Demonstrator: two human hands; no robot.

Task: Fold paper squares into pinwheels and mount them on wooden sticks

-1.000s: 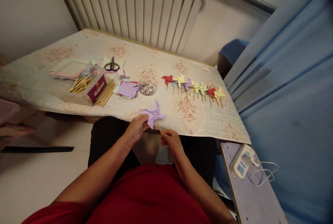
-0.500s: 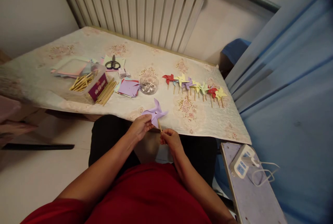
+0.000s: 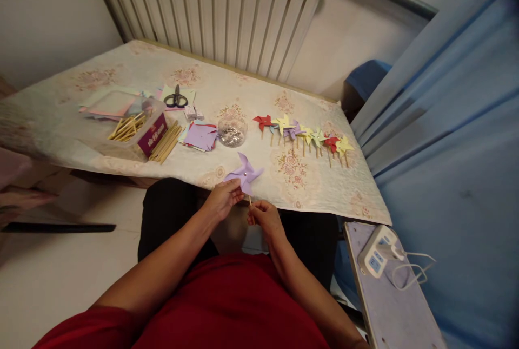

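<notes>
A purple paper pinwheel [image 3: 244, 174] on a thin wooden stick is held over the table's near edge. My left hand [image 3: 222, 198] pinches the lower left blade of the pinwheel. My right hand [image 3: 263, 215] grips the bottom of the stick just below and to the right. A silver pin shows at the pinwheel's centre.
On the flowered tablecloth [image 3: 300, 186] lies a row of several finished pinwheels [image 3: 304, 135]. A clear bowl of pins [image 3: 231, 132], cut paper squares [image 3: 199, 136], loose sticks [image 3: 165, 143], a stick box [image 3: 135, 131] and scissors [image 3: 175, 100] sit further left. A power strip [image 3: 379, 254] rests at the right.
Both hands have shifted slightly right and up with the pinwheel, and its blades have turned a little. My right hand has slid closer to the paper along the stick.
</notes>
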